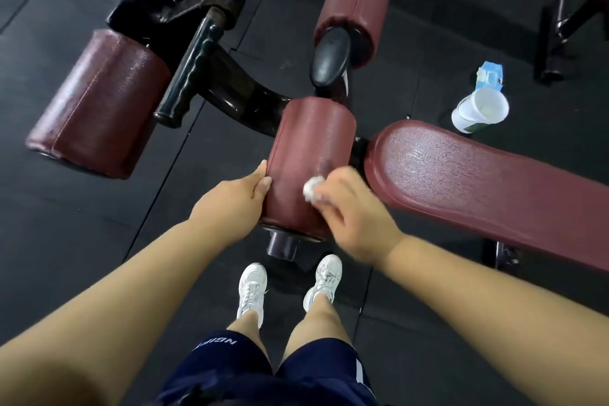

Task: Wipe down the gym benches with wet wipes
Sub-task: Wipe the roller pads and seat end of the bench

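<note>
Maroon vinyl covers the roller pad at centre, a padded cylinder mounted on the black steel frame of a gym bench. The right hand is blurred; its fingers are curled closed around a crumpled white wet wipe, which protrudes past the fingertips and is pressed against the near right side of the roller pad. The left hand cups the roller pad's left side, thumb lying on the vinyl and the remaining fingers wrapped out of sight around the pad. Just right of the roller pad lies the rounded end of the bench seat, its maroon surface glossy. Two further maroon rollers are visible: one at far left and one above centre. On the black rubber floor, well to the right of the hands and beyond the bench seat, a white plastic cup lies beside a blue-and-white wipes packet. Below the roller pad, white sneakers and navy shorts of the person are seen.
</note>
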The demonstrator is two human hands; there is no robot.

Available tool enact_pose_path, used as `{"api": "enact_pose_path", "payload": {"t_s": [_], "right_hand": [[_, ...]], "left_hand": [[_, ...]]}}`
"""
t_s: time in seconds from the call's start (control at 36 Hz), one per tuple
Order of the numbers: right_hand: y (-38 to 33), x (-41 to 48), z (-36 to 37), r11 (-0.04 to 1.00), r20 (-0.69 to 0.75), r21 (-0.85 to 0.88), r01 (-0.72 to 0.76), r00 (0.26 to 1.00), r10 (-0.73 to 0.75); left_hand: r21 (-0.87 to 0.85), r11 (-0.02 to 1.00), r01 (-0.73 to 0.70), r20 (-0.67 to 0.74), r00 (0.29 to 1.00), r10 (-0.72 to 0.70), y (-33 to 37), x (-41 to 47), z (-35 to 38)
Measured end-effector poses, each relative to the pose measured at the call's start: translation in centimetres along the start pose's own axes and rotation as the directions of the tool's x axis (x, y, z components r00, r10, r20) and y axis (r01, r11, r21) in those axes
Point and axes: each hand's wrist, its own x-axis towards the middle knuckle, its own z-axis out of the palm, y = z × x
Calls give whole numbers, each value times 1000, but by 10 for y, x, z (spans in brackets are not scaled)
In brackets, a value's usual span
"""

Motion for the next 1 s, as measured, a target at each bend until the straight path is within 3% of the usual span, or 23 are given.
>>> {"api": "enact_pose_path", "payload": {"t_s": [0.06,0.14,0.25,0.33,0.39,0.47,0.56,0.64,0.72,0.83,0.92,1.0], "right_hand": [[-8,-16,4,990,85,23,138,987,-140],[2,1,-1,990,120,-21,137,984,-134],[32,57,-9,985,-36,-97,-143,989,141],[46,92,-18,928,-164,-101,-358,926,340],[50,100,-20,903,-190,-108,-415,901,391],[39,81,-14,948,-161,-103,-302,945,284],[7,36,-4,994,23,-70,-85,996,87],[-12,6,1,993,106,-9,122,987,-120],[0,17,-3,979,149,-58,197,971,-187],[34,61,-11,989,-1,-147,-29,1000,30],[47,83,-20,970,-164,-95,-222,965,205],[45,81,-18,959,-206,-74,-274,945,254]], "left_hand": [[-41,999,12,29,1000,-11,-7,3,0],[0,1000,-5,20,1000,5,-8,6,-3],[100,994,-36,-84,995,45,3,-2,-14],[229,969,-88,-126,985,119,15,-16,-16],[287,952,-103,-104,985,138,22,-21,-13],[274,958,-83,-100,988,114,22,-17,-7],[105,994,-14,-23,1000,17,8,-9,-4],[-125,991,47,68,997,-39,-7,-5,-2],[-134,990,34,70,997,-25,-11,-3,-4],[-102,995,-3,-19,1000,1,-1,-7,-11],[-94,994,-49,-112,993,38,10,-17,-14],[-45,995,-85,-134,988,79,18,-23,-13]]}}
